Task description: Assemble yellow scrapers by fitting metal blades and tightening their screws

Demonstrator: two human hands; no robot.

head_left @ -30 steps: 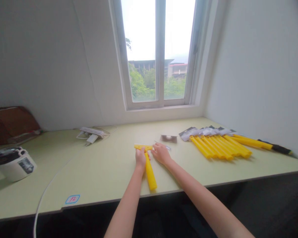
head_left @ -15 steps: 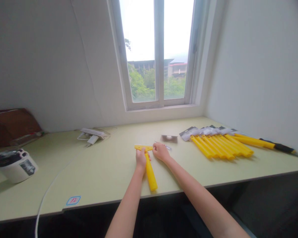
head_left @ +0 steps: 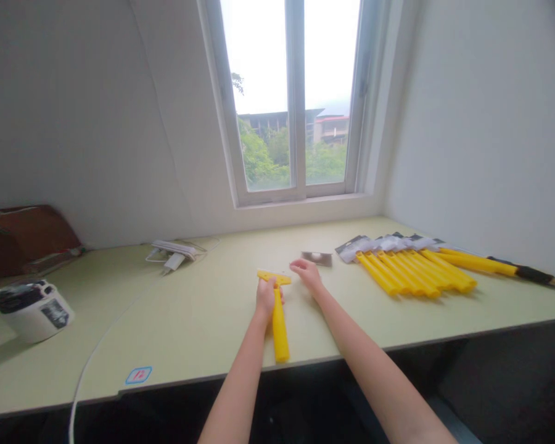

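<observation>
My left hand (head_left: 265, 297) is closed around a yellow scraper (head_left: 280, 327) just below its wide head. The scraper's handle points toward the table's front edge, and its head faces the window. Just right of the head, my right hand (head_left: 308, 275) is apart from the scraper, its fingertips pressed together. Whatever they hold, if anything, is too small or hidden to make out. Behind that hand lies a small flat brownish-grey piece (head_left: 317, 258) with a pale spot in its middle.
Several yellow handles (head_left: 411, 271) with clear plastic bags lie in a row at the right, beside a longer yellow-and-black tool (head_left: 499, 266). A power strip (head_left: 173, 251) sits at the back left. A white pot (head_left: 32, 313) stands far left, near a white cable (head_left: 92, 351).
My right hand has drawn back from the scraper head, slightly up and to the right. The left hand has turned the scraper a little, its handle now more upright in view.
</observation>
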